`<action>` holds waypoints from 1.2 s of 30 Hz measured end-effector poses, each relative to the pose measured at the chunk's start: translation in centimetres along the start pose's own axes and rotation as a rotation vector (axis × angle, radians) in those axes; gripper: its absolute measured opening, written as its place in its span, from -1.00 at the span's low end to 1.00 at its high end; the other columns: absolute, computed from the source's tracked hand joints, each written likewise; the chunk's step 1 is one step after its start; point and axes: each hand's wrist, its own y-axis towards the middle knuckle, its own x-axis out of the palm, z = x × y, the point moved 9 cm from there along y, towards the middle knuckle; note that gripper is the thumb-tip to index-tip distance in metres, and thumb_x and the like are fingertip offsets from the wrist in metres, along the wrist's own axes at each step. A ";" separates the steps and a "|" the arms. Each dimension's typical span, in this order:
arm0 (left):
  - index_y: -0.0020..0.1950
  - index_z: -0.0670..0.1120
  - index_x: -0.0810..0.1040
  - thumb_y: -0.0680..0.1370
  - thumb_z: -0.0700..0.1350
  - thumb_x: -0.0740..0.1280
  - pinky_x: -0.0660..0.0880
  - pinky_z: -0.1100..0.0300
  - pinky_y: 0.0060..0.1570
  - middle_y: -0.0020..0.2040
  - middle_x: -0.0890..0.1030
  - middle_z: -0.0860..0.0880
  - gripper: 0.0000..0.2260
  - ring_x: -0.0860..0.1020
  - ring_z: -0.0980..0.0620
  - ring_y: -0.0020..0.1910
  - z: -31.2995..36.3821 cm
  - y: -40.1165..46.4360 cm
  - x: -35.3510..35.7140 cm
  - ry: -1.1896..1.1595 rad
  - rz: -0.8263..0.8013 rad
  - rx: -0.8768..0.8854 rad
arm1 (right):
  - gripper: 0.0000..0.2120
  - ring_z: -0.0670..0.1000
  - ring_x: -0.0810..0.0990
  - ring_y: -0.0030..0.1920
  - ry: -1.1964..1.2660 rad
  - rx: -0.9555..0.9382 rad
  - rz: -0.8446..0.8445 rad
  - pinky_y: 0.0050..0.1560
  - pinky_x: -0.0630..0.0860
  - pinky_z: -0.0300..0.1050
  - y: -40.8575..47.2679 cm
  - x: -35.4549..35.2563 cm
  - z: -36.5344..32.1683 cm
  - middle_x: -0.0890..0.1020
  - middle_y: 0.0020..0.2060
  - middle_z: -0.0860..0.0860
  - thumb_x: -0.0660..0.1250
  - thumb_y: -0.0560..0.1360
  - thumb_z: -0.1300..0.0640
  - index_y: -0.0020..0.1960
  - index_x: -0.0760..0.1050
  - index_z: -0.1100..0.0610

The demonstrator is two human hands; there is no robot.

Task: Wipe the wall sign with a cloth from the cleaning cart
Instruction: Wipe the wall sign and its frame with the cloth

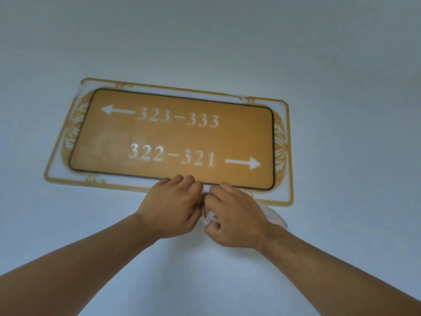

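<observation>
1. Looking up along both bare forearms, I see the wall sign (173, 137), an amber panel with white room numbers and arrows inside a pale ornate border, mounted flat on a plain pale wall (227, 42).
2. My two hands are together just below the sign's lower edge, right of its middle.
3. My left hand (169, 204) has its fingers curled, fingertips touching the border and pinching an edge of the white cloth (274, 216).
4. My right hand (234, 215) is clamped round the bunched cloth; a loose corner of it trails out to the right, below the sign's lower right corner.
5. I judge the cloth is being gathered or refolded, with wiping not yet under way at this moment.
6. To do it well, I would fold a flat pad, press it evenly and sweep long overlapping strokes across the panel.
7. A faint cloudy patch shows on the panel's left half, which likely needs firmer passes.
8. The border's rim is an edge that could snag the cloth.
9. Bare wall surrounds the sign on every side, giving open room for strokes to run past its edges.
</observation>
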 end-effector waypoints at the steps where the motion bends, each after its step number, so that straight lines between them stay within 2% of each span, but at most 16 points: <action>1: -0.07 -0.09 0.49 0.45 0.01 0.17 0.43 0.07 -0.31 -0.20 0.51 -0.03 -0.79 0.51 -0.12 -0.25 -0.9 0.4 -0.7 -0.027 0.017 -0.058 | -0.81 0.05 0.37 -0.20 -0.027 0.019 0.063 -0.20 0.42 -0.04 1.0 -1.1 0.6 0.48 -0.21 0.04 0.30 0.26 0.09 -0.17 0.42 0.14; 4: 0.09 -0.10 0.50 0.48 0.01 0.21 0.42 0.08 -0.22 -0.07 0.55 -0.03 -0.73 0.53 -0.10 -0.10 -3.7 1.4 -1.9 -0.053 0.047 -0.204 | -0.77 0.10 0.43 -0.15 -0.115 0.165 0.194 -0.17 0.45 -0.01 4.0 -3.8 2.9 0.49 -0.17 0.09 0.36 0.31 0.10 -0.10 0.47 0.20; 7: 0.18 -0.11 0.49 0.46 0.03 0.16 0.46 0.02 -0.10 0.02 0.55 -0.06 -0.62 0.51 -0.13 0.01 -5.3 2.1 -2.6 -0.059 0.056 -0.231 | -0.73 0.14 0.45 -0.08 -0.216 0.277 0.234 -0.08 0.48 0.06 6.3 -5.0 4.7 0.51 -0.08 0.13 0.36 0.37 0.07 -0.02 0.49 0.21; 11: 0.23 -0.11 0.47 0.43 0.04 0.10 0.44 -0.03 0.08 0.15 0.52 -0.10 -0.55 0.48 -0.15 0.12 -7.8 3.2 -2.5 -0.026 0.051 -0.242 | -0.68 0.14 0.43 0.01 -0.347 0.398 0.256 0.06 0.45 0.05 8.1 -6.0 7.7 0.50 0.05 0.16 0.32 0.48 0.03 0.13 0.47 0.21; 16: 0.19 -0.13 0.40 0.44 0.07 0.05 0.34 -0.06 0.27 0.24 0.42 -0.13 -0.57 0.38 -0.16 0.26 -11.3 4.1 -1.0 -0.026 0.091 -0.281 | -0.68 0.22 0.41 0.16 -0.365 0.592 0.325 0.21 0.39 0.08 8.6 -7.5 13.5 0.46 0.18 0.23 0.26 0.57 0.08 0.25 0.43 0.22; 20: 0.41 -0.23 0.38 0.52 0.07 0.02 0.23 -0.18 0.41 0.41 0.40 -0.27 -0.43 0.33 -0.26 0.42 -11.6 3.5 1.2 0.108 0.134 -0.246 | -0.68 0.26 0.40 0.19 -0.350 0.781 0.345 0.13 0.38 0.11 8.4 -7.2 18.0 0.44 0.22 0.25 0.17 0.61 0.09 0.31 0.37 0.22; 24: 0.41 -0.17 0.38 0.52 0.08 0.07 0.19 -0.14 0.44 0.41 0.41 -0.22 -0.46 0.34 -0.21 0.43 -12.3 3.4 2.0 0.063 0.210 -0.245 | -0.66 0.26 0.40 0.20 -0.324 0.756 0.384 0.10 0.40 0.17 9.7 -6.5 19.6 0.44 0.20 0.24 0.14 0.62 0.03 0.27 0.38 0.23; 30: 0.38 -0.17 0.40 0.51 0.06 0.11 0.23 -0.13 0.41 0.37 0.43 -0.20 -0.49 0.35 -0.20 0.41 -12.4 3.3 2.1 0.051 0.288 -0.219 | -0.62 0.25 0.38 0.25 -0.257 0.676 0.377 0.22 0.40 0.19 13.4 -7.1 21.2 0.43 0.25 0.21 0.14 0.61 -0.03 0.30 0.41 0.19; 36: 0.34 -0.15 0.43 0.50 0.07 0.12 0.25 -0.11 0.37 0.35 0.44 -0.20 -0.51 0.38 -0.21 0.32 -12.3 3.3 1.8 0.057 0.340 -0.219 | -0.55 0.20 0.41 0.22 -0.175 0.642 0.405 0.14 0.44 0.13 15.3 -7.2 21.6 0.48 0.18 0.11 0.16 0.54 -0.17 0.23 0.46 0.15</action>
